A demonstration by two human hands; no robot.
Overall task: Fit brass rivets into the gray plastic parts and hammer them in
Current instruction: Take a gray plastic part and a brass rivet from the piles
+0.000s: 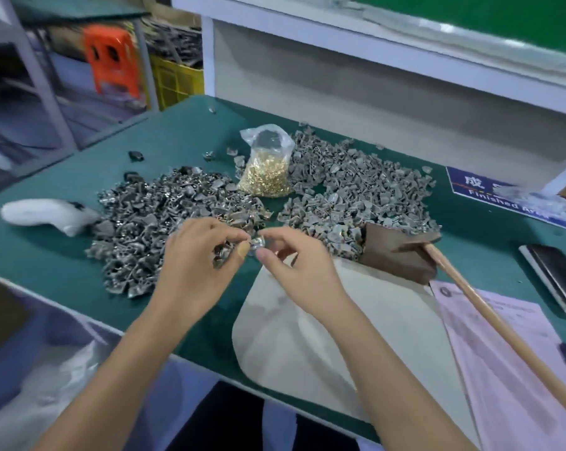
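Note:
My left hand (197,255) and my right hand (291,258) meet over the green table (63,255), both pinching one small gray plastic part (257,245) between the fingertips. Several more gray parts sit cupped in my left palm. Whether a rivet is in my fingers is too small to tell. A clear bag of brass rivets (267,172) stands behind, between two heaps of gray parts: one on the left (151,222), one on the right (356,190). The hammer lies at the right, its dark head (402,252) by the right heap, its wooden handle (489,320) pointing toward me.
A beige pad (324,346) lies under my right wrist. Pink paper (509,369) and a dark phone (558,275) sit at the right, a blue "Finished Area" sign (489,190) behind. A white plastic-wrapped bundle (47,214) lies at the left. White shelving (372,76) rises at the back.

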